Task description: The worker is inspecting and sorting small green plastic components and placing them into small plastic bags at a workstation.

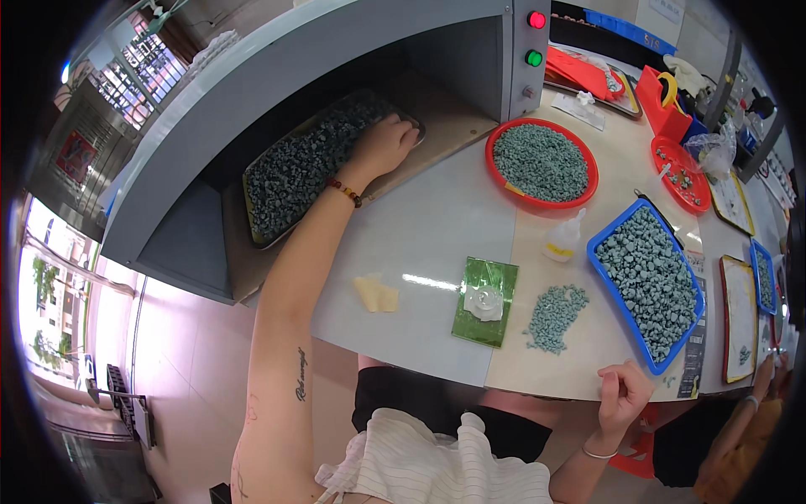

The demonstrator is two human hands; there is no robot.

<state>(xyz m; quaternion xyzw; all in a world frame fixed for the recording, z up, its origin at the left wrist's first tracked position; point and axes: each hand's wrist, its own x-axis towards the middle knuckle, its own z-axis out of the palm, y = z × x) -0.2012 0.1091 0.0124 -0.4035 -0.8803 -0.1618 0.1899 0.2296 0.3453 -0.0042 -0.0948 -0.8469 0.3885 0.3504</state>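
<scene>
tray (249, 212) of dark stones (294, 172) is lying under left hand (384, 147), grip hidden; right hand (625, 395) is hanging half-curled, hold unclear, near blue bin (620, 306).

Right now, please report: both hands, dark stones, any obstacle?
Left hand at tray of dark stones. Right hand curled near blue tray. Grey housing over stones.

A red bin (661, 111) stood at two o'clock, a clear bag (715, 154) between two and three, a co-worker (750, 458) at four, floor (195, 357) at eight, a barred window (159, 74) at ten.
</scene>
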